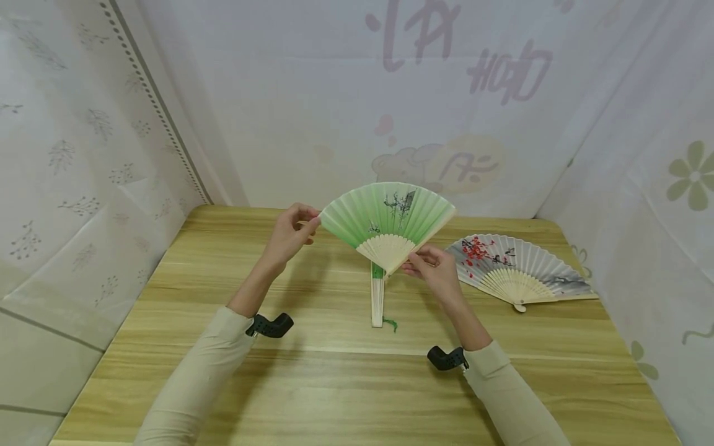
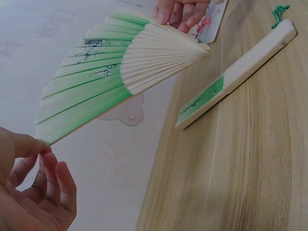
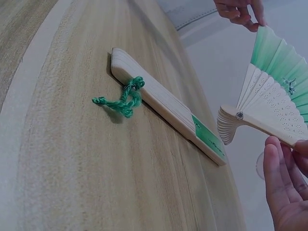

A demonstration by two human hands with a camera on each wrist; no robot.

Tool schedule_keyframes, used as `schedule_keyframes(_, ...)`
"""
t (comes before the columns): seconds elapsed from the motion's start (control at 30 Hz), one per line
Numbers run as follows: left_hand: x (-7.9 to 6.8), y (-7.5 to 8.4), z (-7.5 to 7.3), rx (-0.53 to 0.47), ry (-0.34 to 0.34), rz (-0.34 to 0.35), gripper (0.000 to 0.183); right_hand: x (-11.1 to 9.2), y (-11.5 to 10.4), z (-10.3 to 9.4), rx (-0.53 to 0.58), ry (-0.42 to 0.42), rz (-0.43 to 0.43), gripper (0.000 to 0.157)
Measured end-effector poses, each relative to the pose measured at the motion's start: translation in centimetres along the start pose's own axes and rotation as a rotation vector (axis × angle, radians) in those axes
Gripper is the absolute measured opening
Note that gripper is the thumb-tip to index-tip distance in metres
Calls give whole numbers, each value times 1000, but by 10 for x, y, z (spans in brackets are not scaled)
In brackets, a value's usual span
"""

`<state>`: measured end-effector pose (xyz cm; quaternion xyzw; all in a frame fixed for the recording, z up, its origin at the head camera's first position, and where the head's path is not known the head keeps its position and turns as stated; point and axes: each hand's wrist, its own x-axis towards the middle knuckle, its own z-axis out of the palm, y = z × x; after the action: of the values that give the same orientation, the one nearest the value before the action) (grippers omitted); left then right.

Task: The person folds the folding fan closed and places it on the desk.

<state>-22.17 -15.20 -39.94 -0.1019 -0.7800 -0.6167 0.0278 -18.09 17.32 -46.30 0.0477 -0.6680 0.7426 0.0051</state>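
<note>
A green folding fan (image 1: 385, 214) with a dark printed branch and pale ribs is spread wide, raised above the table. My left hand (image 1: 292, 232) pinches its left outer corner between thumb and fingers, as the left wrist view shows at the fan's tip (image 2: 45, 134). On the other side my right hand (image 1: 432, 269) grips the right guard stick, not far from the pivot (image 3: 239, 115). Beneath it lies a second, folded green fan (image 1: 377, 303) with a green tassel (image 3: 122, 98); the raised fan hides its far end in the head view.
A spread grey-white fan (image 1: 519, 275) with red blossoms lies at the right of the wooden table (image 1: 334, 390). Printed cloth curtains (image 1: 290, 124) stand behind and on both sides. A black wrist mount (image 1: 270, 325) sits at each sleeve cuff.
</note>
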Motion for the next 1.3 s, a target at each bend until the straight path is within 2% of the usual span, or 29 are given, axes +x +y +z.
schedule_keyframes(0.37,2,0,-1,8,-1,25,20,3,-1,3,-24,-4,0,20)
schedule_keyframes(0.8,4,6,0,12,-18,23,21,5,-3,5,-33,-9,29,22)
schedule_keyframes(1.3,4,11,-1,-1,-37,61,23,6,-10,11,-101,-42,-4,22)
